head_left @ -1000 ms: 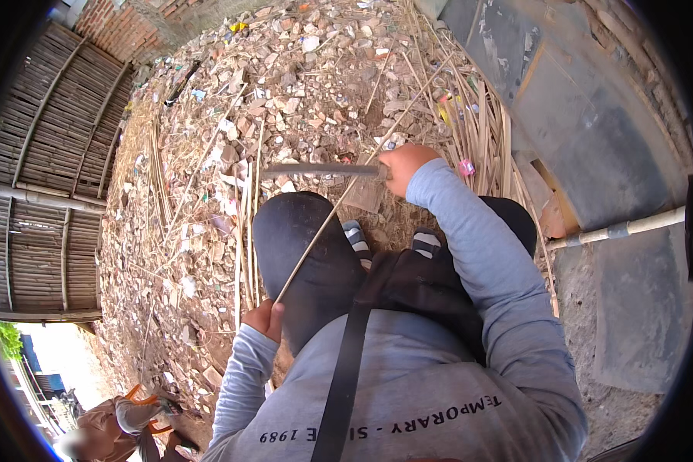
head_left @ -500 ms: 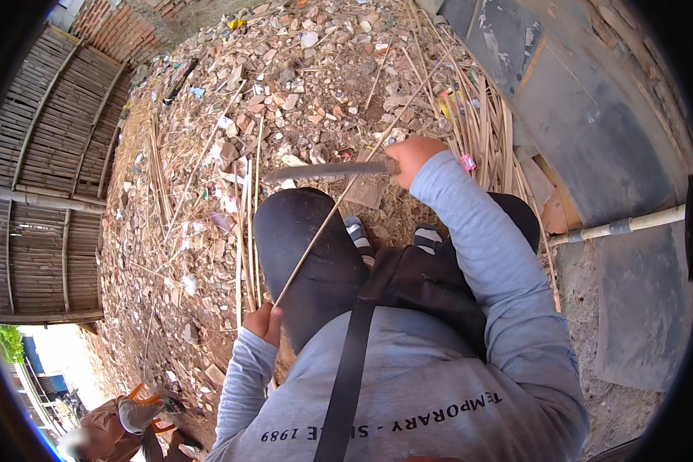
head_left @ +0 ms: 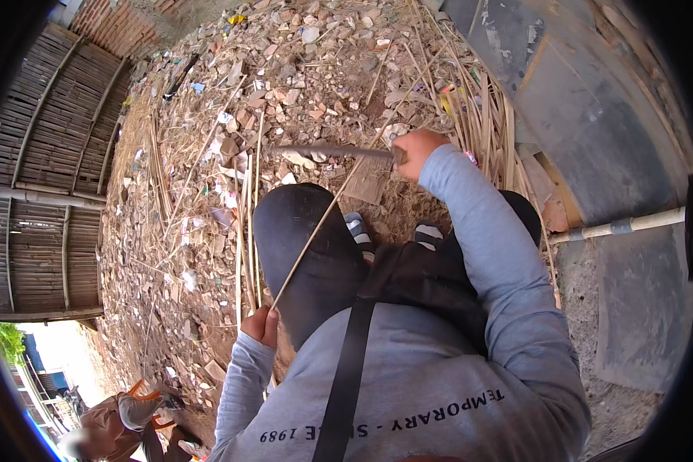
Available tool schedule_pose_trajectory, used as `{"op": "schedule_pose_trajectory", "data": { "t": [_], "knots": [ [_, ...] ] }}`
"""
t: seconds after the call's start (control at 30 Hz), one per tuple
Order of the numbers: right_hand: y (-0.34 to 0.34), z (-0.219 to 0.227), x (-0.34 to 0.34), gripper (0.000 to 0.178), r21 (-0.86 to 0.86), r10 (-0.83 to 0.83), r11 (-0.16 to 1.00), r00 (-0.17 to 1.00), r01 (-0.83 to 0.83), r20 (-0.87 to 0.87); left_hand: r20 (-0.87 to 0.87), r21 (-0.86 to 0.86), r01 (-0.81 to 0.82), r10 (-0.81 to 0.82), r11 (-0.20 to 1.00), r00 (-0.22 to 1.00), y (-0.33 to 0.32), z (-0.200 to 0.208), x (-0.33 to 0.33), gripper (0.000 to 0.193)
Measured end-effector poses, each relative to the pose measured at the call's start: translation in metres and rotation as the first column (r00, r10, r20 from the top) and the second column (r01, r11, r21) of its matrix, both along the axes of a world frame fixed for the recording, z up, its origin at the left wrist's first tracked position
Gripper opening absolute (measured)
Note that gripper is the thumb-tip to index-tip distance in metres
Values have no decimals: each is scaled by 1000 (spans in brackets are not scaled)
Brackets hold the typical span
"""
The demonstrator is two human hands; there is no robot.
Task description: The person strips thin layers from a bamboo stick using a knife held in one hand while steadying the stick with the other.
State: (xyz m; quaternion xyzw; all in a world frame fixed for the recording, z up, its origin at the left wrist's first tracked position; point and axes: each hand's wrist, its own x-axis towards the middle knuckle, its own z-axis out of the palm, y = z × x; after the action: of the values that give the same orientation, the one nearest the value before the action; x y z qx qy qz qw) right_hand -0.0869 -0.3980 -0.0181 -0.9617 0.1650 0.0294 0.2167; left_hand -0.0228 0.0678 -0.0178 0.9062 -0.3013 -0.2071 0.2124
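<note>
the left hand (head_left: 262, 326) pinches the near end of a long thin stick (head_left: 316, 230), which slants over the left leg (head_left: 294, 206), maybe to hold it steady. the right hand (head_left: 420, 152) grips a knife (head_left: 327, 150) by its handle, perhaps for safety; the blade (head_left: 362, 152) crosses the stick.

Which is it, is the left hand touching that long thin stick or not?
Touching: the head view shows the left hand closed around the near part of the long thin stick.

The strip (head_left: 336, 202) slanted from near left to far right, crossing the blade (head_left: 331, 151), left of the slat bundle (head_left: 485, 123).
</note>
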Motion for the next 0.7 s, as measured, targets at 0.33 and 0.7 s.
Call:
{"op": "schedule_pose_trajectory", "data": {
  "t": [0.33, 0.7],
  "knots": [
    [0, 12, -1, 25, 18, -80, 997, 996, 81, -39, -32, -66, -27, 25, 997, 999, 7, -14, 3, 44],
    [6, 14, 1, 32, 58, -75, 995, 997, 77, -38, -91, -22, -30, 28, 999, 995, 0, 3, 4, 45]
  ]
}}
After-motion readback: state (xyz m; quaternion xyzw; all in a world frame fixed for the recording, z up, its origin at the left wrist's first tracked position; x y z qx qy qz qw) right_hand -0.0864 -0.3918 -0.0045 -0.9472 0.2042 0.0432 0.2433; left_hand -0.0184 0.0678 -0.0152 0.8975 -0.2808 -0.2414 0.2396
